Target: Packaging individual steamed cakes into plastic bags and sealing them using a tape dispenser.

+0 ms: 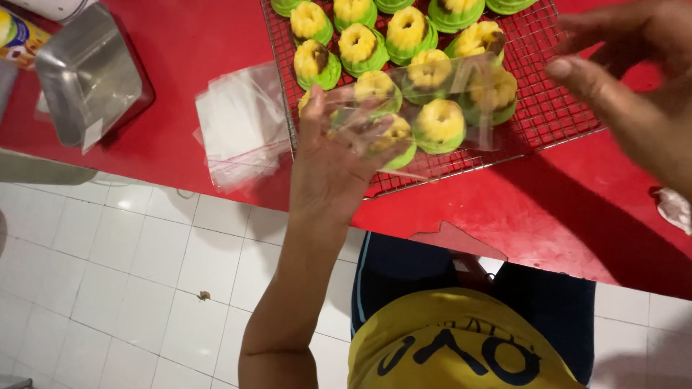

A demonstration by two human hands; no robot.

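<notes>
Fingers (339,126) of the left hand (328,169) pinch a clear bag (425,101) over the cakes (440,122), while the right hand (634,86) at 2 o'clock hovers with fingers spread.

Little round cakes (440,122) are showing yellow tops and green bottoms; the flat bench (562,209) is glowing red; the see-through plastic bag (418,108) is looking clear.

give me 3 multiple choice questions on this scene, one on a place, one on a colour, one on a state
1. Where do the cakes sit?
A. on a wire rack
B. on the floor
C. in the metal tin

2. What colours are the cakes?
A. pink and white
B. green and yellow
C. brown and black

3. What is the left hand doing?
A. resting flat on the table
B. gripping the metal tin
C. holding a clear plastic bag

A: the cakes sit on the wire rack. B: green bases, yellow tops. C: the clear plastic bag lies across its fingers.
</notes>
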